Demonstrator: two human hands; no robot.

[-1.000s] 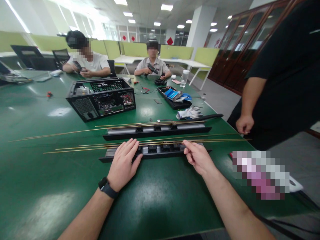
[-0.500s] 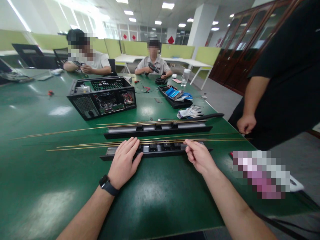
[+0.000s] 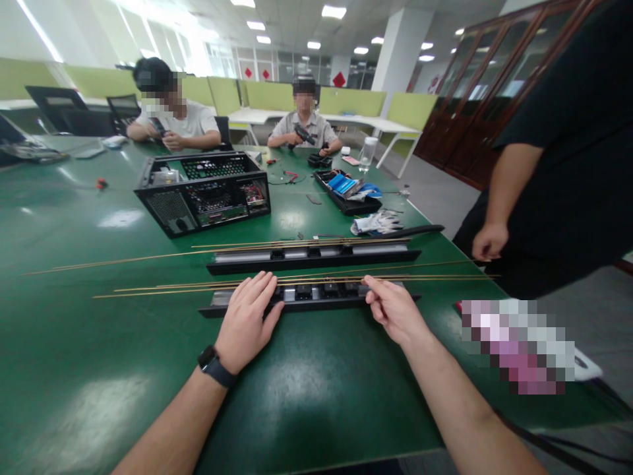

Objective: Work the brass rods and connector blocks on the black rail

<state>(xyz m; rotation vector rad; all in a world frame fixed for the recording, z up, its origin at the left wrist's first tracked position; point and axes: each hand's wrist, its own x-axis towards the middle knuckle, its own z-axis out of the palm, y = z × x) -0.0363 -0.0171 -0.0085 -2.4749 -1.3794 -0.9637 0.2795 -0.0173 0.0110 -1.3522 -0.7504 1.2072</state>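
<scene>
Thin brass-coloured rods (image 3: pixel 163 287) lie lengthwise over the nearer black rail (image 3: pixel 316 305), which has a silvery channel with several black blocks in it. My left hand (image 3: pixel 250 320), a dark watch on its wrist, rests palm down across the rail's left part, fingers stretched over the rods. At the rail's right part, my right hand (image 3: pixel 393 310) is closed, thumb and forefinger pinched at a rod; its other fingers are curled. Just beyond lies a similar farther rail (image 3: pixel 316 261), with more thin rods (image 3: pixel 123 262) along it reaching out to the left.
Behind the rails are an open black computer case (image 3: pixel 173 211), a black tray (image 3: pixel 353 206) with blue items, and gloves (image 3: pixel 378 223). Two people sit across the green table (image 3: pixel 306 396); one holds a power drill (image 3: pixel 304 134). Another person's hand (image 3: pixel 489 243) hangs at the right edge.
My hands, the rods and both rails stay practically in place. The standing person's hand at the right has shifted slightly. The seated person at left has moved the held object a little.
</scene>
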